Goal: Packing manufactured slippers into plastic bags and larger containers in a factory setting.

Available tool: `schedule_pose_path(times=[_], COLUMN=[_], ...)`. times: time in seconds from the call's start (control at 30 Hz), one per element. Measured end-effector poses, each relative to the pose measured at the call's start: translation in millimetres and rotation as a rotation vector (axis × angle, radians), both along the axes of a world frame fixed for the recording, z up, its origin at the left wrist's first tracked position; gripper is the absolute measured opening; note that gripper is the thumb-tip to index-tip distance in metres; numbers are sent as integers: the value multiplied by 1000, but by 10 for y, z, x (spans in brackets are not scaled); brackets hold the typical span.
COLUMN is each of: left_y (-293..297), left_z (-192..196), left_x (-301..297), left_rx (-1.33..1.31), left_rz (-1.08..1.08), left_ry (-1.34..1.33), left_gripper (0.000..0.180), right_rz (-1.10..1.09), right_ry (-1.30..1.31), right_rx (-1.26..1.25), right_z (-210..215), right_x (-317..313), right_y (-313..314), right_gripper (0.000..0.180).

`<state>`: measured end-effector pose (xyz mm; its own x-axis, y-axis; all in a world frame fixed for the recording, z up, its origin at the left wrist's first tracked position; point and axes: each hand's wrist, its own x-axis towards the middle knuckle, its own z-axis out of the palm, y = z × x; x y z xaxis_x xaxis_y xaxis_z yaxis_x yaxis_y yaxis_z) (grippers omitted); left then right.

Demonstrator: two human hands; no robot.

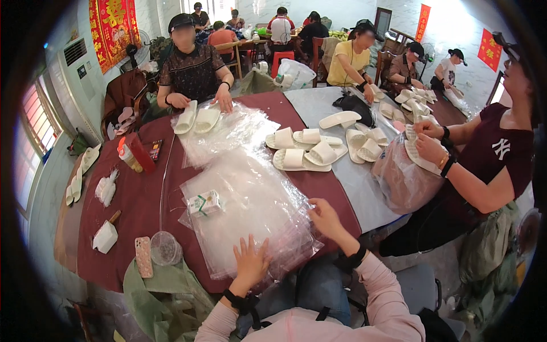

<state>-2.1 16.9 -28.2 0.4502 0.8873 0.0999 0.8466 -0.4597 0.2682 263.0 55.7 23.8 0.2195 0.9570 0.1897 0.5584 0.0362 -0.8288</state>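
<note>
Both hands rest on a stack of clear plastic bags [250, 211] at the near edge of the worktop [137, 199] — the left hand [250, 263] flat, fingers spread, on its near rim. The right hand [326, 219] lies on the right rim, fingers bent, its grip pinching nothing visible — a small white-and-green carton [204, 203] sits on the stack, beyond both hands.

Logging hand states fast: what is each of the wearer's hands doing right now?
Left hand: open, fingers spread, flat on the stack of clear plastic bags, holding nothing.
Right hand: open, resting on the stack's right edge; no grip visible.
</note>
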Motion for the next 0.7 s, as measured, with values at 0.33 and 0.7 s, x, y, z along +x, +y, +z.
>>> schedule_pose_path(times=[0.33,0.7], left_y=[6,-21], left_z=[-263,-129], left_x=[17,-8], left_rx=[169,135], left_rz=[40,59], left_ry=[19,-31], left_gripper=[59,54], right_rz=[-310,-478], right_ry=[-317,-362], right_rx=[-112,-61], right_z=[-213,-727], right_x=[1050,1233], right_y=[1140,2105], right_gripper=[49,74])
